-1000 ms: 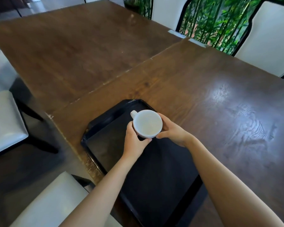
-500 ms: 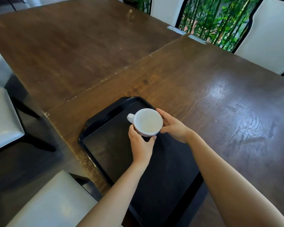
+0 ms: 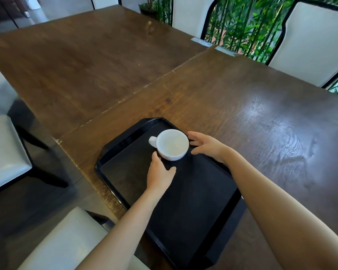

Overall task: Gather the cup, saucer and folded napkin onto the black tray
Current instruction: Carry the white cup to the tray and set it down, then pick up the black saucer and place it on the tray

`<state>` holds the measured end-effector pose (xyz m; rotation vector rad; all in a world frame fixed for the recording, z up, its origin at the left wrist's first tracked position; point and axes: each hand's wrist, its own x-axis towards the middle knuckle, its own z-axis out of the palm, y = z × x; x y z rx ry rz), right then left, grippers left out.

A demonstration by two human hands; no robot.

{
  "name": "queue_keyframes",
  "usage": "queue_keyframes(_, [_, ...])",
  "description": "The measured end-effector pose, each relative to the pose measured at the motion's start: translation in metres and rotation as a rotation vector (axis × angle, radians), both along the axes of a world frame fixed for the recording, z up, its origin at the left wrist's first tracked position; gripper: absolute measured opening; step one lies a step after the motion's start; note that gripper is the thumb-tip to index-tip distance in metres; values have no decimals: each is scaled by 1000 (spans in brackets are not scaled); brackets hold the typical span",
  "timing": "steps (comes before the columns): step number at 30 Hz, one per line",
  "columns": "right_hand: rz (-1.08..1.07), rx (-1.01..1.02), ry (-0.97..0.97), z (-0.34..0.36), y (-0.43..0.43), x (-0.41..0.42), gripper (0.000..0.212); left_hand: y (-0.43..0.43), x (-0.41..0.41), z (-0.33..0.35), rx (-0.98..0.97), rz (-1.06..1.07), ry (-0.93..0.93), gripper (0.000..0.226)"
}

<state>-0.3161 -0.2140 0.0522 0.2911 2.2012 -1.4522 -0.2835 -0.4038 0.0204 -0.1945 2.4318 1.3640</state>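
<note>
Cup set down, our hands letting go.

Head view: the cup (image 3: 172, 144) now sits on the black tray (image 3: 193, 201), between our left hand (image 3: 160, 175) and right hand (image 3: 208, 146), both opened since gripping it, though perhaps grazing it; saucer and napkin unseen.

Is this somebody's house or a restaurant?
Probably a restaurant or café: two long dark wooden tables pushed together, white cushioned chairs around them, and a black plastic serving tray holding a white ceramic cup.

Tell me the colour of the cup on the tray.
White, inside and out; the cup shows clearly in the head view, against the black tray.
</note>
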Motion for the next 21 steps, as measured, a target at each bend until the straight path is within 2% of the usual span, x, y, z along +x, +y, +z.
queue_keyframes(3, [31,91,-91,17,13,5,72,-8,-1,22,-267,-147,-89,80])
queue_keyframes(5, [78,146,-161,31,22,11,69,-11,0,40,-515,-369,-102,62])
queue_keyframes(7, [125,204,-223,46,33,21,68,-9,-1,58,-652,-560,-89,49])
queue_keyframes(11, [146,320,-294,73,60,48,66,17,-9,89,-704,-840,-63,54])
queue_keyframes(14, [100,416,-325,89,82,72,67,49,-18,104,-634,-1014,-7,59])
queue_keyframes(17, [65,537,-371,104,105,102,72,84,-19,112,-581,-1111,17,64])
queue_keyframes(21, [-49,576,-415,120,135,145,69,130,-12,126,-596,-1185,55,65])
